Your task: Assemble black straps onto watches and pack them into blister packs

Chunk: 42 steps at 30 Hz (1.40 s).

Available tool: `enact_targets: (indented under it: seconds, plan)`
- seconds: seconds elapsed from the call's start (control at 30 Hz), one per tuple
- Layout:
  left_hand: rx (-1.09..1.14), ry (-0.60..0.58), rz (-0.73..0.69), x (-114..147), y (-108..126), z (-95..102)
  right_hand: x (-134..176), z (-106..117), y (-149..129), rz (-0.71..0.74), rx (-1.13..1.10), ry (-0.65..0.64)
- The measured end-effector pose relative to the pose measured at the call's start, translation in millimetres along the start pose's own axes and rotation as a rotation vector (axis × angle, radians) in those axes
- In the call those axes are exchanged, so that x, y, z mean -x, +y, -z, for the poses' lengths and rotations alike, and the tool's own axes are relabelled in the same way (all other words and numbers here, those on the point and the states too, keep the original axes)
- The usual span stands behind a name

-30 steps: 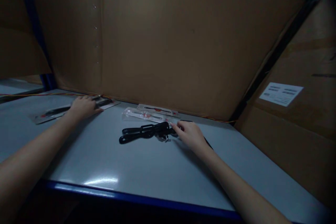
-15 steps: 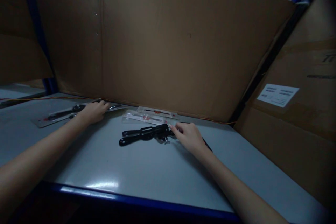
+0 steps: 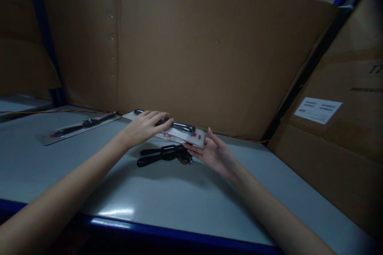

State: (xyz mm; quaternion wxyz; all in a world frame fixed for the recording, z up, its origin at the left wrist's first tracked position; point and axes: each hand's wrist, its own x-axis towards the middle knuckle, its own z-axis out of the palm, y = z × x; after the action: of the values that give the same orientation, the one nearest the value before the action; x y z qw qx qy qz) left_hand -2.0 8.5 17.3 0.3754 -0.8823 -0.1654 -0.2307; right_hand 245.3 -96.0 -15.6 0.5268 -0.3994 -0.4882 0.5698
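Note:
My left hand (image 3: 148,125) is closed over a blister pack (image 3: 199,137) with a white card and a long, dark, shiny tool that looks like a spokeshave. It tilts down to the right, above the tabletop. My right hand (image 3: 220,155) is open at the pack's right end, thumb raised and fingers reaching under the edge; whether they bear its weight I cannot tell. Below the pack lie black loose spokeshaves (image 3: 152,160), handles pointing left, their right ends partly behind my right fingers. Flat clear packaging behind is mostly hidden by the held pack.
Another carded spokeshave pack (image 3: 74,128) lies at the left back of the grey tabletop (image 3: 167,203). A tall cardboard sheet (image 3: 191,48) stands along the back. A labelled carton (image 3: 335,147) borders the right side. A blue edge (image 3: 179,233) runs along the front.
My left hand has moved right from the left back, bringing the blister pack above the loose spokeshaves. My right hand has let go of the spokeshaves and opened at the pack's end.

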Motion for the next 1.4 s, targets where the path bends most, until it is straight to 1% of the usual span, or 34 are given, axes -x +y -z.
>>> enact_targets:
  seconds: [0.07,0.13,0.2,0.33,0.43,0.53,0.63,0.8,0.97,1.1,1.2,1.33,1.4]
  plan:
    - [-0.005,0.053,-0.113,-8,13,-4.8,2,0,1,0.012,-0.064,0.092]
    - [-0.006,0.084,-0.149,-9,20,-11.7,1,2,5,0.017,-0.059,0.172]
    - [-0.006,0.083,-0.150,-6,23,-18.1,-2,5,10,0.009,-0.048,0.200]
    - [0.019,-0.017,-0.140,3,25,-22.9,-7,5,17,-0.046,-0.103,0.263]
    - [0.032,-0.104,-0.120,5,27,-20.3,-8,6,19,-0.074,-0.066,0.318]
    - [0.051,-0.130,-0.111,3,29,-17.5,-8,9,18,-0.111,-0.022,0.353]
    - [0.065,-0.112,-0.119,2,28,-18.0,-10,13,18,-0.118,0.007,0.361]
    - [0.062,-0.110,-0.096,3,25,-22.8,-13,16,19,-0.092,0.076,0.309]
    - [0.073,-0.122,-0.067,4,24,-24.7,-11,12,16,-0.060,0.108,0.305]
    - [0.093,-0.120,-0.074,5,23,-26.2,-6,8,14,-0.052,0.099,0.245]
    - [0.112,-0.158,-0.055,8,21,-28.6,-5,9,14,-0.066,0.058,0.243]
    - [0.146,-0.231,-0.012,15,15,-31.4,-4,17,11,-0.079,-0.008,0.269]
    - [0.158,-0.263,0.016,17,13,-32.0,-3,21,7,-0.070,-0.022,0.262]
